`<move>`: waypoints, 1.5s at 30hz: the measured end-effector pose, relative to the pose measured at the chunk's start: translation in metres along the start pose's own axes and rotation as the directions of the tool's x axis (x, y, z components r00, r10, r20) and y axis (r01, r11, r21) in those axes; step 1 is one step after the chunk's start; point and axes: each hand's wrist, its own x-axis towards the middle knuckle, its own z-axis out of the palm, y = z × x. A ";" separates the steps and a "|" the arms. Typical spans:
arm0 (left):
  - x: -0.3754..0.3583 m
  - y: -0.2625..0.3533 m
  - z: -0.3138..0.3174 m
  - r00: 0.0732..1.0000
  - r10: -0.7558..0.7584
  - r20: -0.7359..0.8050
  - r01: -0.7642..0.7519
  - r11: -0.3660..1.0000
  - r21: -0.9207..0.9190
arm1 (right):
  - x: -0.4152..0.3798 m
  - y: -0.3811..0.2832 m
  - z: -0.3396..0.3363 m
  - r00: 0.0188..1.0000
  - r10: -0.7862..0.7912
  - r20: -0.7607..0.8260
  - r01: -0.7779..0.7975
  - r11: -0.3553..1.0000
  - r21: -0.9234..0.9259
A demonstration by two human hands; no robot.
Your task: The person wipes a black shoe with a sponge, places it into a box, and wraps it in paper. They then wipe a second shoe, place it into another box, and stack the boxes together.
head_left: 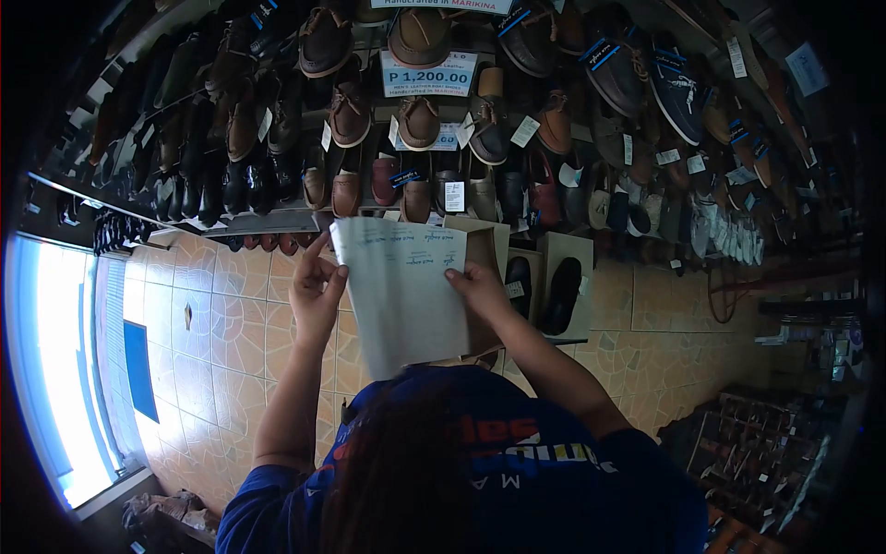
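A sheet of white paper with small blue print (397, 300) is stretched between my two hands. My left hand (317, 286) pinches its left edge near the top, thumb on the near side. My right hand (478, 291) grips the right edge, with the thumb lying on the face of the sheet. Behind the paper and my right forearm is an open cardboard shoe box (484, 242), partly covered. Just right of it, black shoes (561, 295) lie in a light box (580, 251), one with a white tag.
Shelves of tagged shoes (420, 120) rise in front of me, with a price sign (429, 76). Tiled floor (231, 305) spreads on both sides below. A bright glass door (55, 369) is at far left, and a shoe rack (757, 452) stands at lower right.
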 end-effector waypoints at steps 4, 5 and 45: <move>0.004 -0.010 0.015 0.954 0.258 0.155 -0.298 0.882 0.364 | 0.011 0.032 -0.053 0.948 -0.242 -0.207 0.129 0.886 -0.445; 0.007 -0.012 0.024 0.888 0.385 0.251 -0.460 0.767 0.448 | 0.009 0.029 -0.068 0.925 -0.296 -0.240 0.113 0.814 -0.570; -0.027 -0.176 0.213 0.487 -0.589 0.644 -0.713 0.157 0.683 | -0.007 0.088 -0.027 0.895 -0.401 -0.198 0.221 0.781 -0.585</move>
